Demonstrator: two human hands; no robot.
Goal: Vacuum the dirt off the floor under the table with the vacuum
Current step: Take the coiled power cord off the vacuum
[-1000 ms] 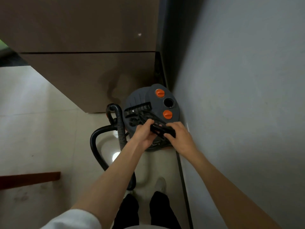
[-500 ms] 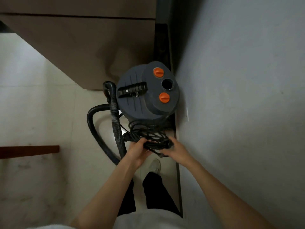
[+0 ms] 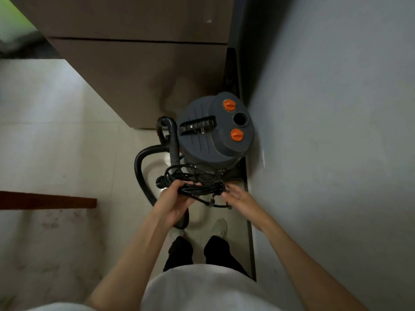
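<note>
A grey drum vacuum [image 3: 215, 133] with two orange knobs stands on the floor in the corner between a brown cabinet and the wall. Its black ribbed hose [image 3: 143, 171] loops out to the left and down past my feet. My left hand [image 3: 177, 203] grips a coiled bundle of black power cord [image 3: 197, 187] just in front of the vacuum. My right hand [image 3: 240, 200] is beside the bundle's right end, fingers extended and touching the cord there. A loose strand hangs below the bundle.
The brown cabinet [image 3: 139, 70] fills the space behind the vacuum. A grey wall [image 3: 325, 131] runs along the right. A dark red wooden edge [image 3: 47, 202] juts in from the left. Pale floor tiles [image 3: 67, 153] lie to the left.
The cord bundle has come off the top of the vacuum and is now held in front of it. My right hand has loosened from gripping it to touching its end.
</note>
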